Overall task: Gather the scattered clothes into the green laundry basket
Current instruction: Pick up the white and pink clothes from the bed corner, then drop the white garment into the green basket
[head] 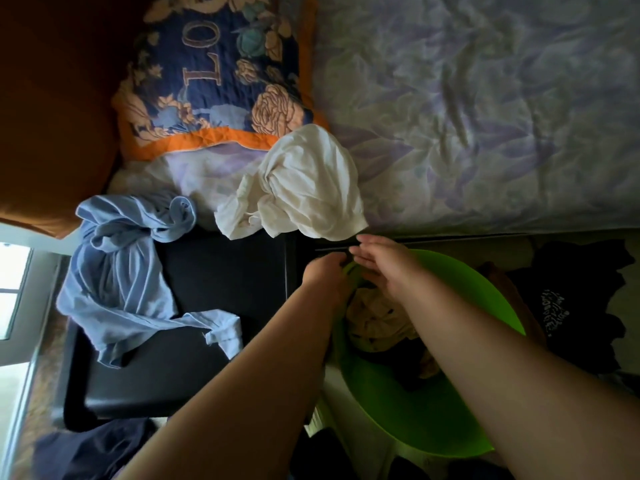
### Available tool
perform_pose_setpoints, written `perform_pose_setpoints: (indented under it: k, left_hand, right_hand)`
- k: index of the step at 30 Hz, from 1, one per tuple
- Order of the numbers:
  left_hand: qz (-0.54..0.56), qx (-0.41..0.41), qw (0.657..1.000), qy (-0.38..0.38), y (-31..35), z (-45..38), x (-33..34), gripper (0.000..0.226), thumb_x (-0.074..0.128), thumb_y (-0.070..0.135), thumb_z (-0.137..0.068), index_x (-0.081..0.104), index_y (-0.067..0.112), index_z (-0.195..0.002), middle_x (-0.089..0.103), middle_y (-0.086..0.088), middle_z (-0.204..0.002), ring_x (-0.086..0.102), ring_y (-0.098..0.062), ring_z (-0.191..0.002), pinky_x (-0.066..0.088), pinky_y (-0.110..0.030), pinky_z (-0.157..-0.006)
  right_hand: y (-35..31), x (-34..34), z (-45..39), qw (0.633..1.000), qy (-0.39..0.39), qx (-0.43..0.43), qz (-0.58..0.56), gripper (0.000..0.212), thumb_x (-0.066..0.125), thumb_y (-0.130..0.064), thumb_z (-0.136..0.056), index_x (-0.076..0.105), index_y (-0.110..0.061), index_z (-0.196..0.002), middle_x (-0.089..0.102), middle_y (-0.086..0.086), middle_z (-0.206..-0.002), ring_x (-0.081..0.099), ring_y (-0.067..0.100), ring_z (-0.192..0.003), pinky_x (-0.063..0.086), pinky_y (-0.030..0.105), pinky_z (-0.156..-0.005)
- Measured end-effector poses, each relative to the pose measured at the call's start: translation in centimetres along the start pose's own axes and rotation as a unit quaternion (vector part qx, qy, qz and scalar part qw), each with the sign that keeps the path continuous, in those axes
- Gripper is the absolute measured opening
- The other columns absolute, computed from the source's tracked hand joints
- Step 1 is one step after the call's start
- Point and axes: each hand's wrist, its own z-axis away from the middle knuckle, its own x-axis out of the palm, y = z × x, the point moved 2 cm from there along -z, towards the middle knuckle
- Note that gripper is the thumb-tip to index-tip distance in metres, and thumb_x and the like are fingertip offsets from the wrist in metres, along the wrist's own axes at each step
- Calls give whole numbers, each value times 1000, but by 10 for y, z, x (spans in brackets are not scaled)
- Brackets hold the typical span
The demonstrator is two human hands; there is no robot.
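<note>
We see both bare forearms reaching forward over the green laundry basket [450, 431]. The left hand [325, 275] curls its fingers over the far rim of the basket and appears closed on that rim. The right hand [384, 265] sits just beside it, over the basket's far edge, with its fingers extended and spread loosely; it grips nothing we can make out.

Inside the basket lies a crumpled tan garment [377, 320] with small dark marks, and darker fabric lies beneath it, too shadowed for us to name.

Outside the basket, a knotted white garment [301, 188] rests at the edge of the bed, hanging slightly over it, just beyond the two hands. A light blue shirt [121, 271] sprawls across a black, flat-topped piece of furniture [207, 341] to the left of the basket, one end trailing toward the left forearm. A black garment [575, 306] with a white print lies on the right, partly behind the basket's rim. A dark blue cloth [90, 448] shows at the lower left.

On the bed we find a lavender floral bedsheet [485, 109] and a navy floral pillow [214, 74] with orange trim.
</note>
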Motion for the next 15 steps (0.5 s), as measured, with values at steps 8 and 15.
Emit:
perform_pose_setpoints:
  k: [8,15]
  left_hand:
    - [3,26,999,-23,56,-31,-65,26,39,18,-99,53,12,-122,57,-5,-110,55,-20,-101,43,-37,-87]
    - [-5,8,1000,-18,71,-49,-98,39,45,17,-98,48,11,-136,61,-10,-127,59,-26,-117,46,-36,-86]
  right_hand:
    - [-10,73,-32,998,10,5,58,38,54,-22,-93,53,-25,-130,54,2,-121,52,21,-111,41,36,-97]
    - [-6,100,-52,976,85,64,-191,59,65,-33,-84,47,-19,-138,46,0,-143,40,20,-134,24,39,-112]
